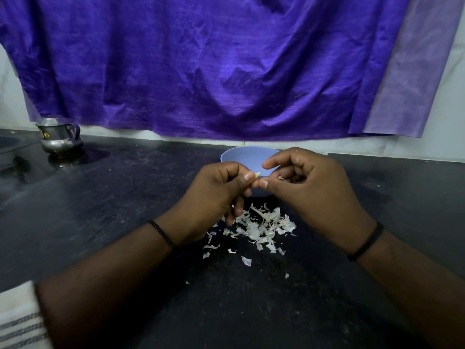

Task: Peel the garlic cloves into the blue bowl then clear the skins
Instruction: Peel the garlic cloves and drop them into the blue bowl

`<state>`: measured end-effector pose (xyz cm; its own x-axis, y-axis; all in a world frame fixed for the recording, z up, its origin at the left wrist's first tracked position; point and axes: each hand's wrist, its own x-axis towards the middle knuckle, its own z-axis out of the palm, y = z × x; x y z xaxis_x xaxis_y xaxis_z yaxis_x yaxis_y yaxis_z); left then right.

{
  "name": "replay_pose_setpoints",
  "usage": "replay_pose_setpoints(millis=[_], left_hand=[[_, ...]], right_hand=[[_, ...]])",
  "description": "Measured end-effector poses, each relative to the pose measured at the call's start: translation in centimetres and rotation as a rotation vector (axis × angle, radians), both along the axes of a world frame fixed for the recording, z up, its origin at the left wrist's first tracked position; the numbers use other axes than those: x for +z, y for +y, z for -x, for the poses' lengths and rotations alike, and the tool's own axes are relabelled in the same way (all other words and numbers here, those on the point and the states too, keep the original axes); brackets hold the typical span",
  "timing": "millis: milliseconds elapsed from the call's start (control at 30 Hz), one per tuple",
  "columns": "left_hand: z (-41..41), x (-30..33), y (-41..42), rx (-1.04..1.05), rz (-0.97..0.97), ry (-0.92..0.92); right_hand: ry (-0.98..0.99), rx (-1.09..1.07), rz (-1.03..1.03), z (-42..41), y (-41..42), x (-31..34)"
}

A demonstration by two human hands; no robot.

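Observation:
My left hand (216, 195) pinches a small pale garlic clove (257, 174) between thumb and forefinger, just in front of the blue bowl (241, 154). My right hand (309, 187) is close beside it, thumb and forefinger at the clove's tip, with more pale garlic pieces (281, 178) tucked in its curled fingers. The bowl stands on the black counter (100, 210) behind both hands, and they hide its inside. A pile of white garlic skins (261, 227) lies on the counter below my hands.
A steel jug (60, 137) stands at the back left of the counter. A purple cloth (226, 66) hangs over the wall behind. A white striped cloth (20, 321) shows at the lower left corner.

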<state>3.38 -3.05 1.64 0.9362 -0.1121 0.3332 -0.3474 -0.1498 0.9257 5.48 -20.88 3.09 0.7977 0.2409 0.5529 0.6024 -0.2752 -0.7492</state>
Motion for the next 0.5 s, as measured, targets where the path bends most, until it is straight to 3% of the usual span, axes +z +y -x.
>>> replay_pose_setpoints(millis=[200, 500], left_hand=[[0.14, -0.16, -0.09, 0.057, -0.146, -0.078], [0.55, -0.08, -0.19, 0.154, -0.188, -0.198]], right_hand=[[-0.088, 0.01, 0.102, 0.13, -0.21, -0.1], [-0.076, -0.023, 0.042, -0.03, 0.14, -0.57]])
